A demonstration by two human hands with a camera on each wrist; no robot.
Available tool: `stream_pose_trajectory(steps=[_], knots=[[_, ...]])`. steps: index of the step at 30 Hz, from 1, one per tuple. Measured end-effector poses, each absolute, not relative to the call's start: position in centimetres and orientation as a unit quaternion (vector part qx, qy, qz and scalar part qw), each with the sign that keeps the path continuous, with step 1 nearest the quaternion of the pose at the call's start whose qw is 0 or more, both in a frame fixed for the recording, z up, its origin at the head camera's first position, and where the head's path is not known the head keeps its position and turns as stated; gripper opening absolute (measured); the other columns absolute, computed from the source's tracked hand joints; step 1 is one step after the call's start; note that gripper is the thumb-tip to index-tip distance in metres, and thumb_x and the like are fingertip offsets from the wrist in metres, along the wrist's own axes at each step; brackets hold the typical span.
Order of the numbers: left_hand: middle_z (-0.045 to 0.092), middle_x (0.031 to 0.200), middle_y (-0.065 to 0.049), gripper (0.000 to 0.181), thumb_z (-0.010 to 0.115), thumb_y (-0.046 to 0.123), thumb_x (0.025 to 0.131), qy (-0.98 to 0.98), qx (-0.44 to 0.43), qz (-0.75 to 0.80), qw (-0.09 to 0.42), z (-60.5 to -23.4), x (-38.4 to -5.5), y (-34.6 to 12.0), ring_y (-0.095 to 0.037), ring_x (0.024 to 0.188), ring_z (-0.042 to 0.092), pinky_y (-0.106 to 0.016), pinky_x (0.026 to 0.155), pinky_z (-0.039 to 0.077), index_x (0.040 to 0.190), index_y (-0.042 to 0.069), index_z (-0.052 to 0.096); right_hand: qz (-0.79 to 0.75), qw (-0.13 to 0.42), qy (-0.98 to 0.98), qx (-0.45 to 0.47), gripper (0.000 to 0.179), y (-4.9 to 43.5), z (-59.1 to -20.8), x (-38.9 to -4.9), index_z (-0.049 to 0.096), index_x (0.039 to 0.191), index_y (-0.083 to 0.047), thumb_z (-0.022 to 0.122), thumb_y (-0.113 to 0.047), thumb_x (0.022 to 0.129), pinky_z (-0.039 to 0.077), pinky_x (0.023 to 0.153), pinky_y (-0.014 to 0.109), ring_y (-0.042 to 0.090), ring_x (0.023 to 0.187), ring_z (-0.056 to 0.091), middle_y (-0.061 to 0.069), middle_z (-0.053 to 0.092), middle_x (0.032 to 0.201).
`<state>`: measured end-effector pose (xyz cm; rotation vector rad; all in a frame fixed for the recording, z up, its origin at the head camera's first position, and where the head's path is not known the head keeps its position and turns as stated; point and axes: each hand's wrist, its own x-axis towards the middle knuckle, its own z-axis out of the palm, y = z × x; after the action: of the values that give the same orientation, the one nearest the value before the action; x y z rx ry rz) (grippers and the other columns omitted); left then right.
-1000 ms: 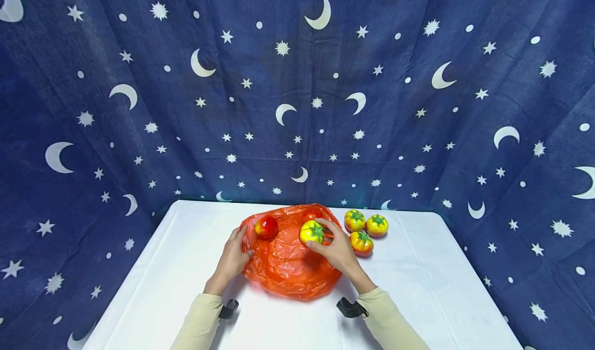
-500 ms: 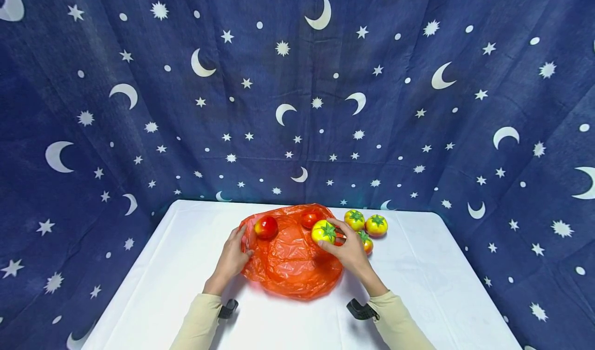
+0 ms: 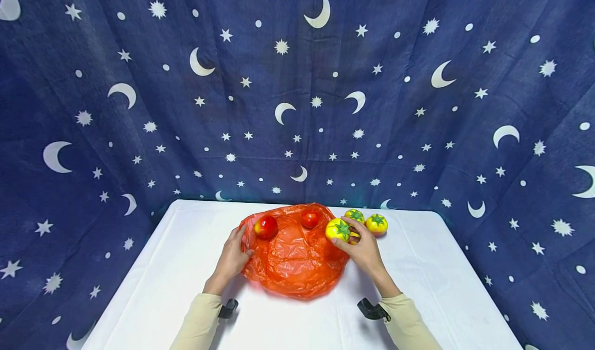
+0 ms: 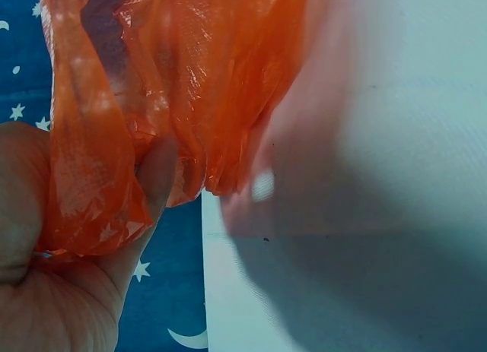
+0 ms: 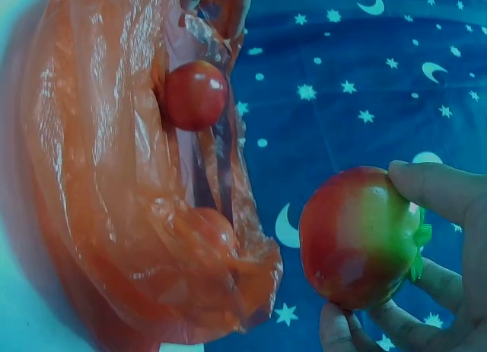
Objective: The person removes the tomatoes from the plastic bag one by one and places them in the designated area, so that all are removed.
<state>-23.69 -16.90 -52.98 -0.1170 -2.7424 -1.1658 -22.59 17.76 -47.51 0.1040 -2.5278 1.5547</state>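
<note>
My left hand [image 3: 233, 254] grips the left rim of a thin orange-red plastic bag [image 3: 293, 257], its film pinched between thumb and fingers in the left wrist view. My right hand [image 3: 364, 247] holds a tomato [image 3: 337, 229], yellow on top with a green leafy crown; in the right wrist view the tomato [image 5: 354, 238] shows a red underside and hangs beside the bag's mouth. A round red fruit with a yellow patch [image 3: 266, 227] lies in the bag's left part, close to my left fingers. Another red fruit [image 3: 310, 219] sits at the bag's back.
Just beyond my right hand are two more yellow-red tomatoes, one partly covered [image 3: 355, 215] and one in full sight [image 3: 376, 224]. Another is mostly hidden behind the hand. The table has a white cloth [image 3: 139, 288]; a blue star-and-moon curtain [image 3: 260, 179] surrounds its back and sides.
My right hand has moved right with the tomato, from over the bag to its right edge. The red fruit at the back has come into fuller sight. My left hand stays put.
</note>
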Motion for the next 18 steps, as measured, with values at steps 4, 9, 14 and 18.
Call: stream_pose_trajectory(steps=[4, 9, 14, 18], knots=[[0.041, 0.147, -0.025, 0.081, 0.076, -0.002, 0.077, -0.918, -0.033, -0.391, 0.068, -52.9, -23.8, -16.8, -0.047, 0.134, 0.045, -0.056, 0.110, 0.040, 0.148, -0.003, 0.037, 0.514, 0.093, -0.852, 0.024, 0.063, 18.7, -47.6, -22.8, 0.060, 0.133, -0.016, 0.084, -0.022, 0.075, 0.052, 0.097, 0.048, 0.029, 0.116, 0.059, 0.013, 0.060, 0.134], [0.041, 0.147, -0.023, 0.082, 0.076, -0.001, 0.078, -0.917, -0.025, -0.395, 0.059, -52.8, -24.0, -16.7, -0.045, 0.135, 0.044, -0.055, 0.111, 0.038, 0.150, -0.001, 0.036, 0.506, 0.091, -0.858, 0.005, 0.064, 19.8, -47.5, -23.2, 0.059, 0.135, -0.016, 0.084, -0.022, 0.076, 0.055, 0.092, 0.037, 0.029, 0.115, 0.059, 0.014, 0.058, 0.135], [0.041, 0.147, -0.024, 0.082, 0.076, -0.001, 0.078, -0.916, -0.025, -0.395, 0.062, -52.7, -24.1, -16.8, -0.046, 0.135, 0.043, -0.056, 0.112, 0.037, 0.149, -0.001, 0.037, 0.499, 0.091, -0.862, -0.015, 0.065, 21.0, -47.5, -23.4, 0.056, 0.138, -0.016, 0.082, -0.023, 0.078, 0.054, 0.096, 0.039, 0.030, 0.113, 0.061, 0.018, 0.057, 0.135], [0.041, 0.147, -0.025, 0.081, 0.076, -0.001, 0.077, -0.915, -0.027, -0.396, 0.064, -52.7, -24.1, -16.8, -0.046, 0.135, 0.044, -0.056, 0.112, 0.037, 0.149, -0.001, 0.037, 0.502, 0.088, -0.860, -0.033, 0.064, 21.9, -47.6, -23.5, 0.055, 0.139, -0.016, 0.080, -0.023, 0.080, 0.050, 0.102, 0.047, 0.031, 0.116, 0.060, 0.017, 0.055, 0.138]])
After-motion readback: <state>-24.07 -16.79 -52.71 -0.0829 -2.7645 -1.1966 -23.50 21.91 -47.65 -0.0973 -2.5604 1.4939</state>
